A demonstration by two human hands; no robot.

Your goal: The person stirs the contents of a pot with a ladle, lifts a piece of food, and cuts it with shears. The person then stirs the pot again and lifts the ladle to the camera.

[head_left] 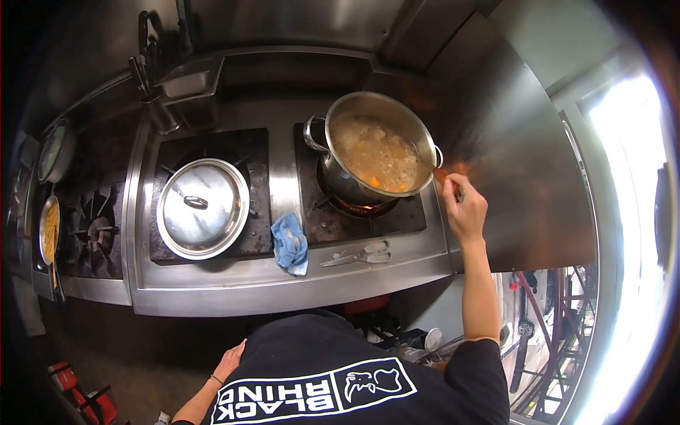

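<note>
Head view, looking down on a steel stove [283, 287]

Right hand [464, 209]: raised at the right edge of the stove, just beside the pot's right rim. Fingers closed around the upper end of a stirring utensil [426, 163]. Its thin metal shaft slants down and left over the rim into the liquid; the working end is submerged, shape not discernible.

Pot [354, 185]: steel, two side handles, on the right rear burner, uncovered. Contents are a pale, lumpy broth [375, 152] with a few orange pieces near the front wall. An orange flame [363, 207] is visible under the base.

Left hand [230, 360]: low, well apart from the stove, at the person's side and against the black shirt [319, 368]. Fingers appear loosely extended and grip nothing. A thin band is on the wrist.

Other items:
- Left burner of the same stove: a pan covered by a domed steel lid [203, 207] with a centre knob.
- Front ledge, between the two burners: a crumpled blue cloth [290, 243].
- Front ledge, right of the cloth and in front of the pot: metal tongs [358, 253] lying flat.
- Back left corner: a rectangular steel container [188, 81], with dark utensils standing beside it.
- Far left, a separate burner unit: a bare burner [95, 230], and at its left edge a pan of yellow food [49, 228], partly cut off by the dark border
</note>
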